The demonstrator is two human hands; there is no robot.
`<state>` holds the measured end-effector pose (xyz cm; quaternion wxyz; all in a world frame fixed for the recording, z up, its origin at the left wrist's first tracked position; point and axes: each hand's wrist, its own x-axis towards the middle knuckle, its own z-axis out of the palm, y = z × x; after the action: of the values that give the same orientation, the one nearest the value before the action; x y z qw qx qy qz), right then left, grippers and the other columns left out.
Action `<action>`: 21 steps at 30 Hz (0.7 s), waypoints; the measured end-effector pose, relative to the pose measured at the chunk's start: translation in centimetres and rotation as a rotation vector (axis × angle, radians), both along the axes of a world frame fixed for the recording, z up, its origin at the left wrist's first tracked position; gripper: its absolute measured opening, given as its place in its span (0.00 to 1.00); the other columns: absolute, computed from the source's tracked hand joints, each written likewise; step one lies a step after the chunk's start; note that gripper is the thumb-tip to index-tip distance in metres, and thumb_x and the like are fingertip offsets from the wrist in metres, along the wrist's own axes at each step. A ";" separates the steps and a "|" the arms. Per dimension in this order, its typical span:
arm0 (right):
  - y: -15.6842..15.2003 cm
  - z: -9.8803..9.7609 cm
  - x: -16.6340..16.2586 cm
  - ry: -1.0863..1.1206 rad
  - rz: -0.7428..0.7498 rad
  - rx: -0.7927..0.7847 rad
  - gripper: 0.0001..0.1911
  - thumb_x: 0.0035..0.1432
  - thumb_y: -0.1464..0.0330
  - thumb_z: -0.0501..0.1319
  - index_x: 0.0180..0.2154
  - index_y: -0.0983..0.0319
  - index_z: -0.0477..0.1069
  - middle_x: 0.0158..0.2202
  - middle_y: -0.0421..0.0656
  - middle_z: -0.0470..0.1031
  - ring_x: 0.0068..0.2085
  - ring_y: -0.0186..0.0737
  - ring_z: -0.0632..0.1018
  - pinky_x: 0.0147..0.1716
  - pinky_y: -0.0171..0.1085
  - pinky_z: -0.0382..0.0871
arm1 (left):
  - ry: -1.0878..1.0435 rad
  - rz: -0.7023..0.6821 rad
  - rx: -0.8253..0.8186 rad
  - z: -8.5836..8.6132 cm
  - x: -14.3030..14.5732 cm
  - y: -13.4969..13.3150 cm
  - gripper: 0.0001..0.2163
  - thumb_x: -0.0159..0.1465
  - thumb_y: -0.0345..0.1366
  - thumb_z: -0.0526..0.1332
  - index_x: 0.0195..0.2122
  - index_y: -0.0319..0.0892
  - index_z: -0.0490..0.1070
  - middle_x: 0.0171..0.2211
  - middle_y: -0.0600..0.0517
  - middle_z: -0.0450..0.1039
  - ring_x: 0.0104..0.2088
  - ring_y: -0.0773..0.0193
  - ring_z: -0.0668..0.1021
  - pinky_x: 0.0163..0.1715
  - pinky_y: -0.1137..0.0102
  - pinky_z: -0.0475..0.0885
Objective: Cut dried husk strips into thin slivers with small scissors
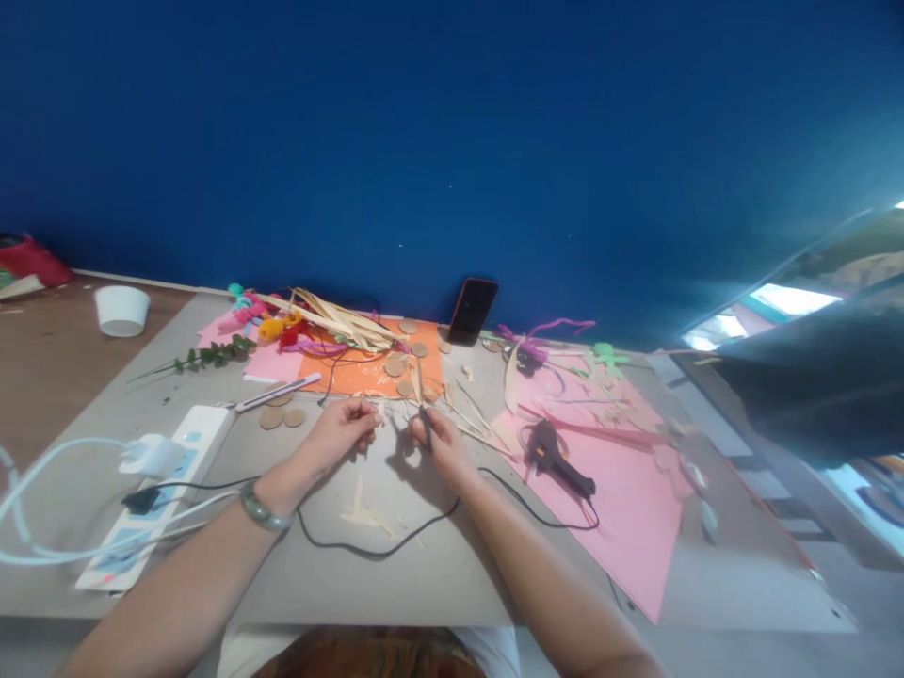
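Note:
My left hand (345, 431) is over the middle of the grey table, its thumb and fingers pinched on a small pale scrap (380, 412) whose kind is too blurred to make out. Close by on its right, my right hand (446, 446) is closed around dark-handled scissors (425, 426), which point away from me; their blades are hard to make out against the pale strips behind. The two hands are a short gap apart. Below them, several pale cut shavings (367, 516) lie on the table (438, 574).
A black glue gun (555, 457) lies on pink paper (628, 527) at right, its cord looping below my hands. At left are a power strip (201, 438), a utility knife (279, 393) and a white cup (121, 311). Dried strips (346, 320), wooden discs (395, 364) and a phone (473, 311) stand behind.

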<state>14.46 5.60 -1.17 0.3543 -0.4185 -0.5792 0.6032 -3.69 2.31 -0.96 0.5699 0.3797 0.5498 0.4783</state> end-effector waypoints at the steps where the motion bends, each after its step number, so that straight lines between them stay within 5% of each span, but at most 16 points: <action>1: 0.2 -0.2 0.0 0.012 -0.056 0.012 0.17 0.52 0.54 0.61 0.24 0.60 0.66 0.20 0.37 0.64 0.23 0.32 0.64 0.24 0.34 0.59 | 0.035 0.020 0.012 0.0 -0.1 0.1 0.10 0.50 0.40 0.66 0.25 0.39 0.68 0.16 0.57 0.67 0.17 0.72 0.68 0.18 0.76 0.62; 8: 1.1 -1.1 0.4 0.070 -0.224 -0.032 0.17 0.53 0.52 0.59 0.30 0.59 0.72 0.28 0.43 0.73 0.32 0.37 0.73 0.36 0.39 0.66 | 0.216 -0.048 0.059 0.6 -0.7 0.1 0.07 0.49 0.36 0.65 0.22 0.39 0.68 0.16 0.57 0.67 0.17 0.72 0.67 0.20 0.75 0.61; 15: 0.5 -1.7 -0.2 0.097 -0.130 -0.135 0.18 0.50 0.52 0.63 0.32 0.61 0.71 0.31 0.44 0.75 0.33 0.39 0.75 0.36 0.40 0.68 | 0.242 -0.062 0.107 -0.1 -0.6 0.2 0.08 0.50 0.38 0.63 0.23 0.39 0.68 0.17 0.56 0.68 0.19 0.70 0.68 0.20 0.74 0.63; 21: -0.7 -0.8 -0.4 0.216 0.159 -0.283 0.22 0.54 0.50 0.58 0.28 0.63 0.71 0.28 0.46 0.75 0.30 0.40 0.76 0.33 0.42 0.70 | 0.222 -0.057 0.104 -0.1 -0.7 0.1 0.08 0.51 0.38 0.63 0.24 0.39 0.68 0.16 0.57 0.65 0.18 0.71 0.67 0.20 0.74 0.62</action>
<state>14.04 4.91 -2.00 0.3034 -0.3501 -0.4785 0.7459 -4.35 2.38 -1.08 0.4983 0.4751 0.5728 0.4447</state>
